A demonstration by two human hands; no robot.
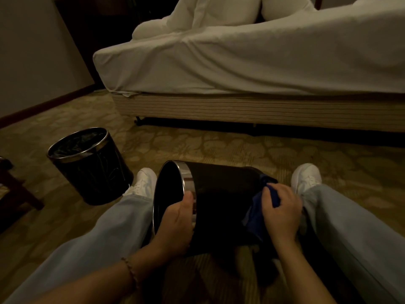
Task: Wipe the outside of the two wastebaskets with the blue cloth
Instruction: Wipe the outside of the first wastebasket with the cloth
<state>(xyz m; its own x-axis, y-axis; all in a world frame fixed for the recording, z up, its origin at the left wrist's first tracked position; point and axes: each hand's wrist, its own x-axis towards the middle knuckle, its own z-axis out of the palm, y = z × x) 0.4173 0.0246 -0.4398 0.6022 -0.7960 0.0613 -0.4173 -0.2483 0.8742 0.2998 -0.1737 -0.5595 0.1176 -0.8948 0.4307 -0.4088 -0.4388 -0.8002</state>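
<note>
Low in the centre of the frame a black wastebasket (221,202) lies on its side on the carpet (241,148) between the person's outstretched legs, its open mouth with the shiny metal rim turned toward the left of the frame. The left hand (175,224) grips that rim, thumb on the outside of the band and fingers curled over the edge into the mouth. The right hand (282,213) presses the bunched blue cloth (260,218) against the basket's wall near its base, fingers curled round the cloth. The jeans-clad legs run close along both sides of the basket, white shoes (306,178) pointing toward the top of the frame. At centre left the second wastebasket (94,170) stands upright on the carpet, lined with a dark bag, just beyond the left shoe and apart from the lying basket. A band of bare patterned carpet stretches between the shoes and the bed (252,69), which fills the upper right. A dark wooden furniture leg (17,189) shows at the left edge.
</note>
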